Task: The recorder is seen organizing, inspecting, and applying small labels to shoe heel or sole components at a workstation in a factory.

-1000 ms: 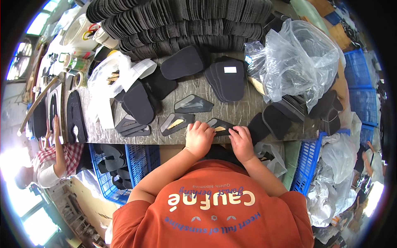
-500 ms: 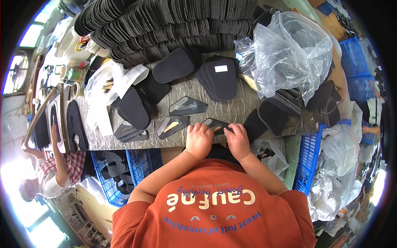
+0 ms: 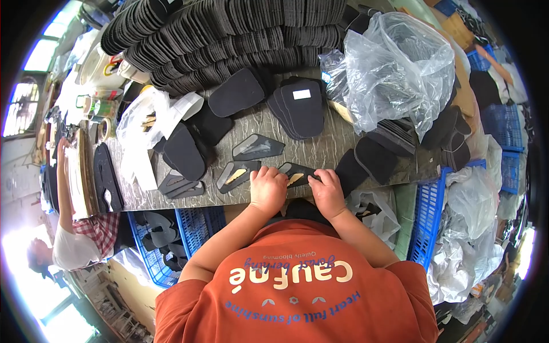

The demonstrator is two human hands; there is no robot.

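At the table's front edge, a flat dark pointed piece (image 3: 295, 176) with a tan patch lies between my two hands. Its left end is under the curled fingers of my left hand (image 3: 269, 190), which is closed on it. My right hand (image 3: 328, 191) pinches the right end, thumb and fingers together. Just left of my left hand lies a similar dark piece (image 3: 236, 175) with a tan strip. Farther back rests another dark piece (image 3: 257, 147) with a grey sheen. Several such pieces (image 3: 180, 186) overlap at the left, near the table edge.
Long rows of black foot-shaped pads (image 3: 229, 35) fill the back. Loose pads (image 3: 300, 111) and a clear plastic bag (image 3: 400, 68) stand in front of them. Blue crates (image 3: 424, 223) flank my body below the table. A co-worker (image 3: 80, 243) is at far left.
My left hand has slid slightly left and down, so more of the dark piece shows. My right hand is nearly still. The co-worker's arm at left has risen; another person's arm appears at upper right.
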